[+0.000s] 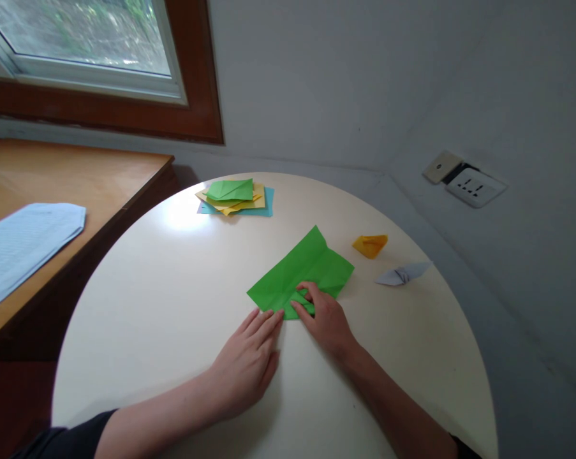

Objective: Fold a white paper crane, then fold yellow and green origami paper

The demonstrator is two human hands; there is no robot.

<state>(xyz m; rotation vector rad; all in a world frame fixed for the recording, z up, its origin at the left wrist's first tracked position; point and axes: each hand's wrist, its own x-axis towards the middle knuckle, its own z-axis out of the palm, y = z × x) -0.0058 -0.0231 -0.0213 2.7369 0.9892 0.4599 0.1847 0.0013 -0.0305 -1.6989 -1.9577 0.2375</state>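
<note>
Well left of the green sheet (301, 262), bluish-white papers (27, 245) lie on a wooden tabletop (81, 167); beyond its left side sits a stack of coloured paper (231, 191). The left hand (246, 358) lies flat at its near edge, grip spread. The sheet rests on the white tabletop (144, 325), long axis slanting from near-left to far-right, one corner pointing away. The right hand (330, 322) covers its near side, grip narrow over a folded part; whether pinched, I cannot tell. Right of it lie yellow (370, 245) and white folded papers (398, 275).
</note>
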